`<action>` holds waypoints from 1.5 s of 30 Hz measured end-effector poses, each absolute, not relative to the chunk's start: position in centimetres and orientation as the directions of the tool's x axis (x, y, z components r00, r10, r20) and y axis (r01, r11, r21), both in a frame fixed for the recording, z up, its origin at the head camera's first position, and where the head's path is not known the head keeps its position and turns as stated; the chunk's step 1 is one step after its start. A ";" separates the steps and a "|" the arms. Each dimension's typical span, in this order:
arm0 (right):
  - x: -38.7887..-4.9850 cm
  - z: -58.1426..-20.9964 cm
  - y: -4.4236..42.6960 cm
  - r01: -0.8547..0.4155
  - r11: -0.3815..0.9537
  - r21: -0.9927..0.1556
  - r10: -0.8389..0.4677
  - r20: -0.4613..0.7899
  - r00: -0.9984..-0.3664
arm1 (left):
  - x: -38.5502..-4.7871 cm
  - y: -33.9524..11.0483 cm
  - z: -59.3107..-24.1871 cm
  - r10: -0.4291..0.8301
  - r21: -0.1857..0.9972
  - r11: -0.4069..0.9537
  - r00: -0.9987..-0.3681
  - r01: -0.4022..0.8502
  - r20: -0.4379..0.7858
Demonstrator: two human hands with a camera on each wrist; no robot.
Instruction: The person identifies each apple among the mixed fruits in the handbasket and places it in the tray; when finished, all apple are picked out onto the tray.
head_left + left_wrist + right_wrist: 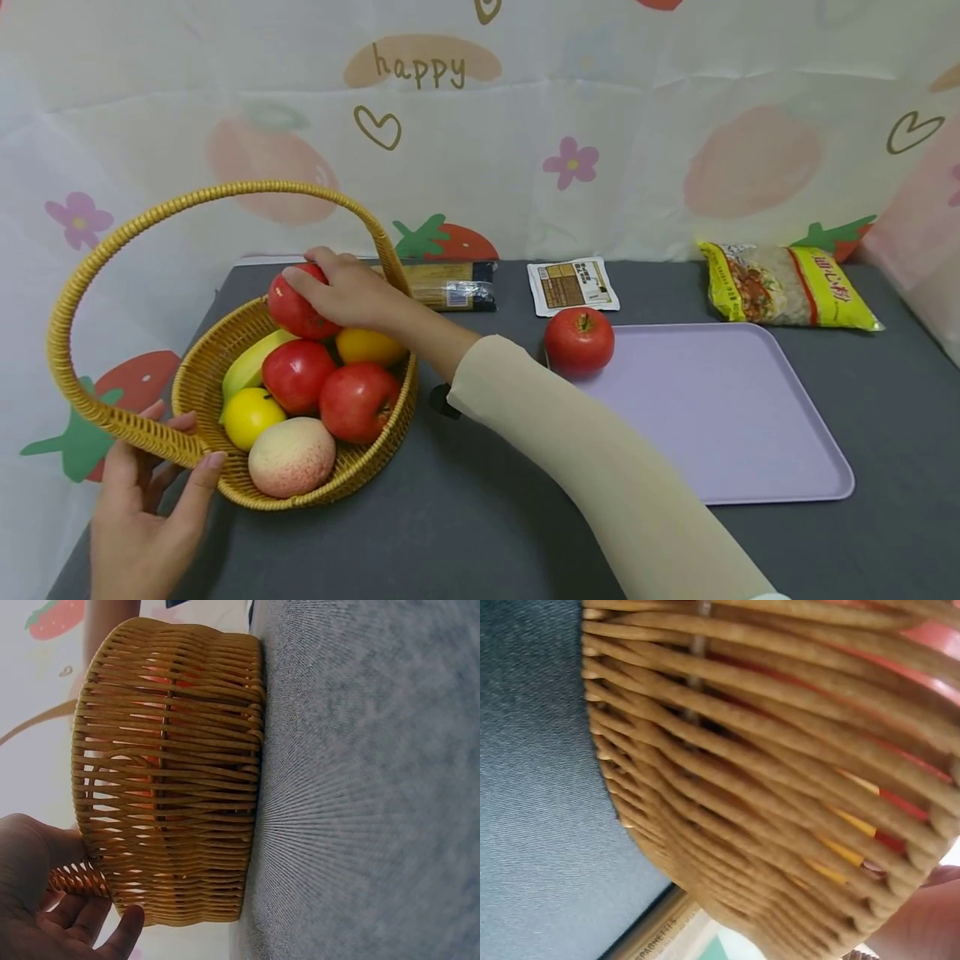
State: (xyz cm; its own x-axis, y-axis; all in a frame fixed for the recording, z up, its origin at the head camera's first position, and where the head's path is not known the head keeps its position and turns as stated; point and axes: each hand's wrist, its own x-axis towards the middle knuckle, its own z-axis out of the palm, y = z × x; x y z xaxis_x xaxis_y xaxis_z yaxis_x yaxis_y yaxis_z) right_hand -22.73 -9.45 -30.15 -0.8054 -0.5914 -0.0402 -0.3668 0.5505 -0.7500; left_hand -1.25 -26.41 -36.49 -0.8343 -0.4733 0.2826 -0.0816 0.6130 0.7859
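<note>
Nearest the camera, a cream sleeve point(600, 467) slants from the 5 o'clock edge of the head view toward 10 o'clock, ending at the right hand point(345, 287) above the far side of the woven basket point(197, 371). That hand holds a red fruit point(288, 312), its thumb across the near face and its fingers over the top; their tips are hidden. From the knuckles the fruit lies toward 8 o'clock, touching the hand; being round, it shows no clear long axis. From the basket's middle it sits at 12 o'clock, by the far rim, with a banana point(246, 367) at its 7 o'clock, a second red fruit point(298, 375) at 6 and an orange-yellow fruit point(371, 346) at 4; whether it bears on any of them cannot be told. The right hand is much the nearer: the left hand point(153, 508) is well apart, around 7 o'clock from the held fruit, thumb and fingers gripping the handle point(270, 187) where it meets the basket's 8 o'clock side. The handle arches from there to about 1 o'clock, and the lilac tray point(735, 417) lies toward 3 o'clock from the basket
</note>
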 end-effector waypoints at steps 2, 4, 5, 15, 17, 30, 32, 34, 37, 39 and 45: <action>-22.8 -30.4 -9.4 -0.380 0.528 -0.759 -0.608 -0.026 -0.793 | -1.2 -26.4 -36.4 -0.467 0.785 0.616 -0.836 -0.073 0.289; -22.8 -30.5 -9.1 -0.384 0.504 -0.774 -0.622 -0.016 -0.783 | -1.2 -26.4 -36.5 -0.466 0.785 0.614 -0.838 -0.075 0.284; -22.8 -30.5 -9.0 -0.387 0.495 -0.778 -0.627 -0.012 -0.779 | -1.2 -26.5 -36.5 -0.466 0.787 0.613 -0.839 -0.077 0.281; -22.7 -30.7 -7.8 -0.425 0.389 -0.817 -0.668 0.067 -0.741 | -1.2 -26.5 -36.5 -0.441 0.789 0.614 -0.838 -0.020 0.322; -22.7 -30.7 -7.5 -0.439 0.355 -0.825 -0.684 0.091 -0.724 | -1.2 -26.5 -36.5 -0.441 0.790 0.613 -0.837 -0.017 0.324; -21.6 -31.5 -6.1 -0.642 0.302 -0.705 -0.731 0.261 -0.631 | -1.2 -26.5 -36.5 -0.448 0.785 0.618 -0.840 -0.045 0.305; -21.4 -31.5 -6.0 -0.657 0.297 -0.693 -0.731 0.277 -0.624 | -1.2 -26.5 -36.4 -0.444 0.785 0.619 -0.838 -0.031 0.317; -21.2 -31.6 -5.9 -0.664 0.296 -0.687 -0.733 0.283 -0.619 | -1.2 -26.5 -36.5 -0.441 0.784 0.620 -0.837 -0.023 0.324; -20.9 -31.7 -5.5 -0.675 0.275 -0.685 -0.735 0.304 -0.607 | -1.2 -26.5 -36.5 -0.448 0.782 0.622 -0.838 -0.040 0.313; -20.6 -31.8 -5.3 -0.678 0.264 -0.686 -0.734 0.314 -0.603 | -1.2 -26.5 -36.6 -0.459 0.783 0.619 -0.837 -0.060 0.299; -19.8 -31.7 -4.7 -0.688 0.273 -0.673 -0.715 0.336 -0.613 | -1.2 -26.5 -36.6 -0.469 0.783 0.616 -0.837 -0.082 0.282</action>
